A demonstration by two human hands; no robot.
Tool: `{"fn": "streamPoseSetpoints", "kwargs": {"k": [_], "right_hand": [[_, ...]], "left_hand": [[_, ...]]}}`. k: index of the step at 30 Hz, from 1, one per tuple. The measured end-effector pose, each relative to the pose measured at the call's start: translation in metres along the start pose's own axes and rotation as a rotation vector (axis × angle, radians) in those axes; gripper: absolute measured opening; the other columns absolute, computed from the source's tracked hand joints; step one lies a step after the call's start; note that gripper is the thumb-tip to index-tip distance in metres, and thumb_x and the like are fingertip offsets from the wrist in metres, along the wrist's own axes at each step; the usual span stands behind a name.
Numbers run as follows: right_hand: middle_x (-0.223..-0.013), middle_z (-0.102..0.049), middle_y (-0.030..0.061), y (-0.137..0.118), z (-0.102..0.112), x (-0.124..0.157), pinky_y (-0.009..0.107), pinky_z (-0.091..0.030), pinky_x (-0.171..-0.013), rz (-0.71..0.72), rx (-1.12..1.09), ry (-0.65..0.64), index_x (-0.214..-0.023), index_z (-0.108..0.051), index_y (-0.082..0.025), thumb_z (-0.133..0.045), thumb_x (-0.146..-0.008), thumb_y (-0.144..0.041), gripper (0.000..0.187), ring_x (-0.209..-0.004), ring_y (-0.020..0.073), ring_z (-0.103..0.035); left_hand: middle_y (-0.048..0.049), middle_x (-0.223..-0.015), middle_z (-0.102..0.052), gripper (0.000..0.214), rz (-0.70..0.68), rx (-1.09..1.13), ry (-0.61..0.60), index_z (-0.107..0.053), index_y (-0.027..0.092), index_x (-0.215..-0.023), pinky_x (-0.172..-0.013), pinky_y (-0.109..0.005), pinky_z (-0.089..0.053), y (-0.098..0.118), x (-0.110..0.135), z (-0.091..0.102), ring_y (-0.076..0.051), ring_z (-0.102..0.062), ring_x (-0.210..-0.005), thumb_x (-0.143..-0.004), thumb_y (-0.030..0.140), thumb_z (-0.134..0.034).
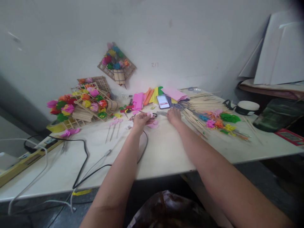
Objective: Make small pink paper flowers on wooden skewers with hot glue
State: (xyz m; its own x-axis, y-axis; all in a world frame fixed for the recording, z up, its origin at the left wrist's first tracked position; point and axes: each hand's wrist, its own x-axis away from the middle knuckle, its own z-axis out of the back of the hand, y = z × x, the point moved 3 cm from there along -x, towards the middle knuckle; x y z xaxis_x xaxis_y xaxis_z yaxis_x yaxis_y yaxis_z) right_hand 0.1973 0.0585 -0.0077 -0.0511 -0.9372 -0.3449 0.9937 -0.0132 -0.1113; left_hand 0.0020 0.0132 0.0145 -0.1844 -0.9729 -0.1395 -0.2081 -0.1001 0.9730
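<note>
A small pink paper petal (pixel 150 114) is pinched in the fingers of my left hand (pixel 141 122), just above the table. More pink petals (pixel 153 124) lie under and beside that hand. My right hand (pixel 174 116) rests on the table with its fingers curled down, close to grey metal blades (pixel 162 113). Its fingertips are blurred, so what they grip is hidden. A phone (pixel 163 102) with a lit screen lies just beyond the right hand. Left of my left hand are several thin stems with pink tips (pixel 114 126).
Bamboo frames with paper flowers (pixel 89 101) pile up at the left; another flower frame (pixel 117 65) is on the wall. Folded coloured paper (pixel 148 96) lies at the back. Bamboo sticks (pixel 204 103) and loose flowers (pixel 215 123) spread rightward. Cables (pixel 85 155) cross the front left.
</note>
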Motion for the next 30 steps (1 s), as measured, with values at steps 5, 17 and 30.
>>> {"fn": "streamPoseSetpoints", "kwargs": {"k": [5, 17, 30], "right_hand": [[-0.096, -0.065, 0.0196, 0.001, 0.005, -0.002, 0.039, -0.031, -0.087, -0.029, -0.063, -0.009, -0.093, -0.067, -0.011, -0.046, -0.085, -0.023, 0.025, -0.098, 0.0288, -0.054], [-0.095, -0.067, 0.01, -0.007, 0.027, 0.004, 0.03, -0.039, -0.072, 0.008, -0.404, 0.067, -0.089, -0.067, -0.017, -0.047, -0.084, -0.025, 0.023, -0.086, 0.0208, -0.059], [-0.048, -0.059, -0.0002, -0.057, 0.034, 0.039, 0.019, -0.025, -0.036, 0.117, -1.442, -0.475, -0.057, -0.057, -0.014, -0.07, -0.06, -0.028, 0.019, -0.039, 0.0054, -0.042]], "left_hand": [[-0.008, -0.076, -0.068, 0.029, 0.004, 0.002, 0.016, -0.058, 0.009, -0.076, -0.058, -0.024, -0.053, 0.001, 0.0, 0.0, -0.012, -0.064, -0.059, -0.062, 0.03, -0.072], [-0.0068, -0.073, -0.067, 0.032, 0.003, 0.071, -0.008, -0.06, 0.01, -0.072, -0.059, -0.023, -0.051, 0.003, 0.001, -0.001, -0.011, -0.063, -0.059, -0.058, 0.035, -0.075], [-0.0014, -0.061, -0.064, 0.03, -0.124, -0.128, 0.045, -0.069, 0.012, -0.071, -0.061, -0.023, -0.048, 0.004, 0.0, 0.0, -0.009, -0.056, -0.056, -0.056, 0.038, -0.075]]}}
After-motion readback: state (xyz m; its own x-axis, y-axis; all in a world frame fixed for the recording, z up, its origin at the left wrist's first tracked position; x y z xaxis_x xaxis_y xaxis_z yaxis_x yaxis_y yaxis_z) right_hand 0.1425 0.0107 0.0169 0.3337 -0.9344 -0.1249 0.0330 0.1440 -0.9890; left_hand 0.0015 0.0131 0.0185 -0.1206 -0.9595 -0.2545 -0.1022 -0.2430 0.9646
